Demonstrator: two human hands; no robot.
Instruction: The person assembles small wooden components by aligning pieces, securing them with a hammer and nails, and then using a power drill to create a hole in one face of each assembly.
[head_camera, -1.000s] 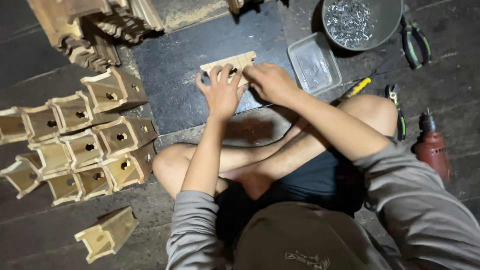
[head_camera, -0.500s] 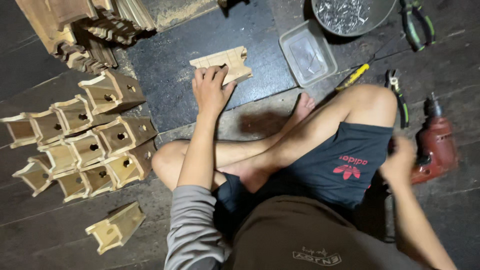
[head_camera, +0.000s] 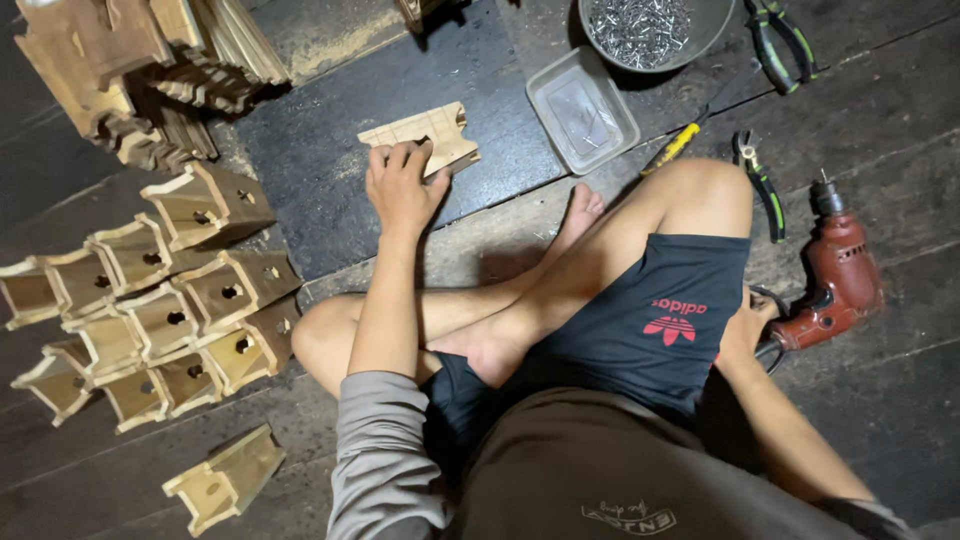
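I sit cross-legged on a dark plank floor. My left hand (head_camera: 402, 185) presses down on a small flat wooden piece (head_camera: 432, 135) with notched edges, lying on a dark mat (head_camera: 330, 170). My right hand (head_camera: 745, 325) reaches to the right of my thigh and closes around the handle of a red electric drill (head_camera: 838, 275) lying on the floor.
Several small open wooden boxes (head_camera: 150, 300) are stacked at left, one more (head_camera: 225, 480) lies alone near me. Wooden parts (head_camera: 130, 70) are piled top left. A round bowl of nails (head_camera: 640, 30), a clear plastic tray (head_camera: 582, 110), a yellow screwdriver (head_camera: 675, 145) and pliers (head_camera: 760, 180) lie beyond my knee.
My right hand left the wooden piece, swung back to the right and took hold of the drill handle. My left hand stayed on the piece.
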